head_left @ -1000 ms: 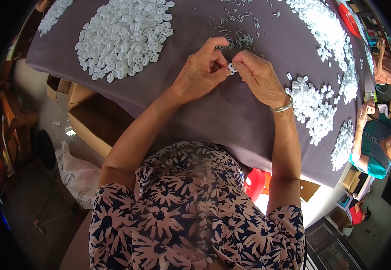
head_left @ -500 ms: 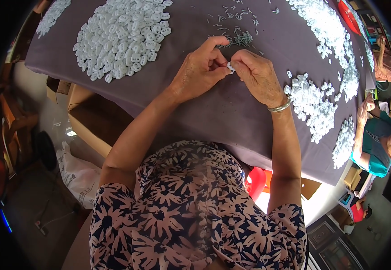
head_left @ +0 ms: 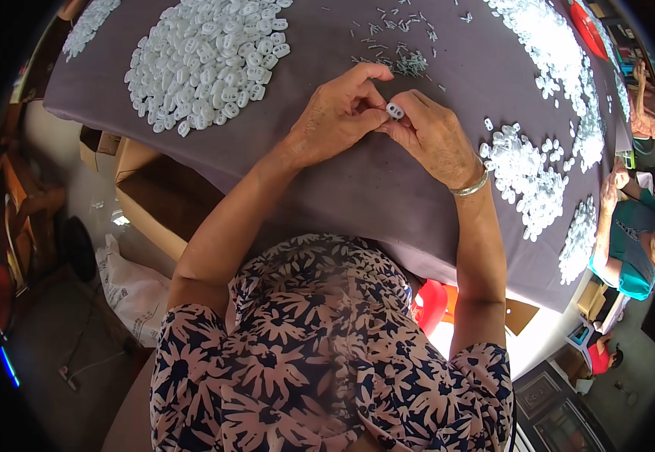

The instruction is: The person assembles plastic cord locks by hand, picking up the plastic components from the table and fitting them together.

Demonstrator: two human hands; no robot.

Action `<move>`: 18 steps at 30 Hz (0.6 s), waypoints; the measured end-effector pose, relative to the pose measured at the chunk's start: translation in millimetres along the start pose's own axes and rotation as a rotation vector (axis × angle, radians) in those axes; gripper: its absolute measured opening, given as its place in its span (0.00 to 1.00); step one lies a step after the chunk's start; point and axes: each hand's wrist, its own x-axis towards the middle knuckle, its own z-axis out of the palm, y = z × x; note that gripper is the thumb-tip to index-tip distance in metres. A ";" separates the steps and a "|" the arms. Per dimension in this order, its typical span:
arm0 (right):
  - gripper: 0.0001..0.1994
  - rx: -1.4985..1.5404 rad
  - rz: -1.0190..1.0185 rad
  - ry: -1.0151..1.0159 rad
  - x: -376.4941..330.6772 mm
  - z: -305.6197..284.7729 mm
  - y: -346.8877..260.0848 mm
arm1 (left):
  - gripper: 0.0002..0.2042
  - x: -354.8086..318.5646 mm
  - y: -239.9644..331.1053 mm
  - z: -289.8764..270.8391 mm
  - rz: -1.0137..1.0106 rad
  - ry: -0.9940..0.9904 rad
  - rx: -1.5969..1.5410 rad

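hands 2 | held white piece 1 | heaps (white) 5

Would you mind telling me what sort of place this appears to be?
Probably a small hand-assembly workshop: heaps of small white plastic parts cover a grey cloth-covered table, an open cardboard box sits beneath, and another person sits nearby.

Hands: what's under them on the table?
Under the left hand and right hand, which pinch a small white plastic piece, only the grey tablecloth shows around them. Whatever lies directly beneath the palms is covered.
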 end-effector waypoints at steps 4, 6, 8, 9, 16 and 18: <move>0.10 -0.020 -0.038 0.029 -1.1 2.4 -0.6 | 0.16 0.2 -1.5 -1.0 -0.007 -0.014 -0.036; 0.10 -0.027 -0.038 0.037 -1.5 3.3 -0.8 | 0.16 0.1 -0.9 -0.8 -0.011 -0.012 -0.017; 0.10 -0.009 -0.063 0.058 -1.4 3.9 0.0 | 0.16 0.7 0.4 0.1 -0.016 -0.010 0.001; 0.10 -0.008 -0.062 0.058 -1.6 4.3 -0.2 | 0.16 1.8 1.7 1.4 -0.020 -0.008 -0.019; 0.11 -0.144 -0.100 0.093 -1.5 11.0 -2.6 | 0.17 -0.3 1.0 4.1 0.028 0.037 0.041; 0.11 -0.167 -0.096 0.101 -1.1 12.5 -2.9 | 0.17 0.4 2.8 2.1 0.007 0.009 0.009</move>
